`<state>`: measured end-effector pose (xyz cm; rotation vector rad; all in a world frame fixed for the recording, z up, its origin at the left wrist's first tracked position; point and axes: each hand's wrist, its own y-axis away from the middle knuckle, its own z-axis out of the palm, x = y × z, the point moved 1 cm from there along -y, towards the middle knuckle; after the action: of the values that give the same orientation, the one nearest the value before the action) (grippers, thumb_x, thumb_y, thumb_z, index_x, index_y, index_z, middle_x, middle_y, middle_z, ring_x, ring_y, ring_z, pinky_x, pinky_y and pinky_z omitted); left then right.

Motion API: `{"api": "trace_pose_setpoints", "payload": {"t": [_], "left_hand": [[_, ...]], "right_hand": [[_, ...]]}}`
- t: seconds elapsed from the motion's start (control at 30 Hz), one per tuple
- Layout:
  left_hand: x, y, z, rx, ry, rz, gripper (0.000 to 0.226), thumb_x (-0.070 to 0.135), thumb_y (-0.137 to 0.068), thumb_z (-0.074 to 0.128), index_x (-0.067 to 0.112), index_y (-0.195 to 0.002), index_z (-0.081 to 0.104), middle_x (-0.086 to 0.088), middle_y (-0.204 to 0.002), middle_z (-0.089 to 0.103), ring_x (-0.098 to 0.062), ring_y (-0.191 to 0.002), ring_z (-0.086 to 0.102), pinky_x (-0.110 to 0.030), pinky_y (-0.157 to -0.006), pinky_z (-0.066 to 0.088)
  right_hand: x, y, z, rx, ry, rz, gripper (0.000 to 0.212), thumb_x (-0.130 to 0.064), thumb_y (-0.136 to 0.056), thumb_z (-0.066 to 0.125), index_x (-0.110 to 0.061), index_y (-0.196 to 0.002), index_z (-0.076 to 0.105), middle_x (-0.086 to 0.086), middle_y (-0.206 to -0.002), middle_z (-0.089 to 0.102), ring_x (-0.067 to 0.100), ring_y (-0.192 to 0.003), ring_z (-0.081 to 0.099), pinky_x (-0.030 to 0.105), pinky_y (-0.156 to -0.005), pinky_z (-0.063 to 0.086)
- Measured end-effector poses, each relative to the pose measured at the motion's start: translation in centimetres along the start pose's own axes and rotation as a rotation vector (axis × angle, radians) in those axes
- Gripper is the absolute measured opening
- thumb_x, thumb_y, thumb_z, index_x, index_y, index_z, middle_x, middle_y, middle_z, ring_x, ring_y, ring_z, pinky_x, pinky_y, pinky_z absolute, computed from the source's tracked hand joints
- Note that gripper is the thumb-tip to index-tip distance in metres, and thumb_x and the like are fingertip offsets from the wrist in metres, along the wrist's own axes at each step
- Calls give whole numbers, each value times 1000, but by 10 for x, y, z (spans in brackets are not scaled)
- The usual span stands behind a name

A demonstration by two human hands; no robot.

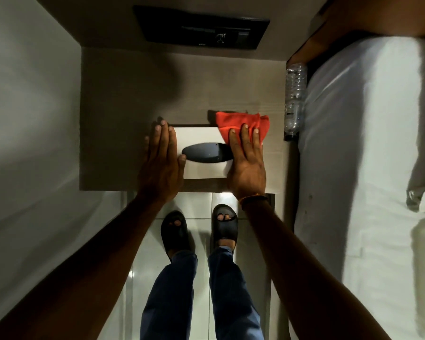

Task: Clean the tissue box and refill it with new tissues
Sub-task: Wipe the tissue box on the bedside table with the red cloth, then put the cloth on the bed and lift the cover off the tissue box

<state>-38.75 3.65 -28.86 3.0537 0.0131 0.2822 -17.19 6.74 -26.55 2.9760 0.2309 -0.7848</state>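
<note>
A white tissue box (199, 137) with a dark oval opening (206, 155) lies flat on a brown bedside table (123, 114). No tissue shows in the opening. My left hand (161, 158) lies flat against the box's left end, fingers straight, thumb touching the opening's edge. My right hand (247, 158) presses a red cloth (241, 122) flat onto the box's right end. The cloth bunches past my fingertips over the box's far right corner.
A clear plastic water bottle (295, 99) lies between the table's right edge and a bed with white sheets (358, 143). A dark switch panel (201, 28) sits on the wall behind the table. My feet in black sandals (223, 224) stand on light tiles below.
</note>
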Motion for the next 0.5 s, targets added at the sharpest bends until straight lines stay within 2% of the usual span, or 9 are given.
{"api": "trace_pose_setpoints", "payload": {"t": [0.1, 0.17, 0.3, 0.4, 0.5], "left_hand": [[0, 0, 0, 7, -14, -1, 65, 39, -108, 23, 2, -161, 13, -19, -170, 9, -32, -159, 7, -51, -127, 12], [0, -1, -1, -7, -16, -4, 66, 38, -107, 26, 2, -161, 15, -20, -170, 10, -32, -159, 7, -51, -128, 10], [13, -3, -19, -62, -25, -27, 71, 37, -102, 37, 0, -159, 19, -22, -169, 15, -35, -157, 13, -51, -128, 10], [46, -2, -44, -30, 13, 54, 70, 35, -104, 37, -5, -158, 22, -26, -167, 18, -37, -157, 15, -55, -126, 14], [100, 0, -68, -28, 59, 130, 68, 36, -105, 33, -5, -158, 20, -24, -168, 14, -35, -158, 11, -54, -127, 14]], "right_hand": [[-2, 0, 1, -5, -17, 0, 60, 1, -91, 42, -3, -150, 46, 25, -161, 35, 52, -151, 22, 65, -120, 27], [-3, 0, 0, -4, -45, 6, 62, 6, -89, 46, -3, -151, 46, 25, -161, 35, 52, -151, 22, 66, -119, 28], [-6, 1, -24, 26, -121, 54, 72, 12, -84, 50, -4, -153, 42, 22, -164, 30, 40, -155, 14, 61, -122, 26], [-6, 7, -62, 75, -123, 93, 79, 16, -79, 53, -6, -154, 41, 19, -165, 30, 36, -156, 13, 58, -124, 25], [-3, 21, -106, 131, -106, 120, 78, 16, -80, 54, -7, -154, 41, 18, -165, 30, 42, -156, 15, 58, -126, 21]]}}
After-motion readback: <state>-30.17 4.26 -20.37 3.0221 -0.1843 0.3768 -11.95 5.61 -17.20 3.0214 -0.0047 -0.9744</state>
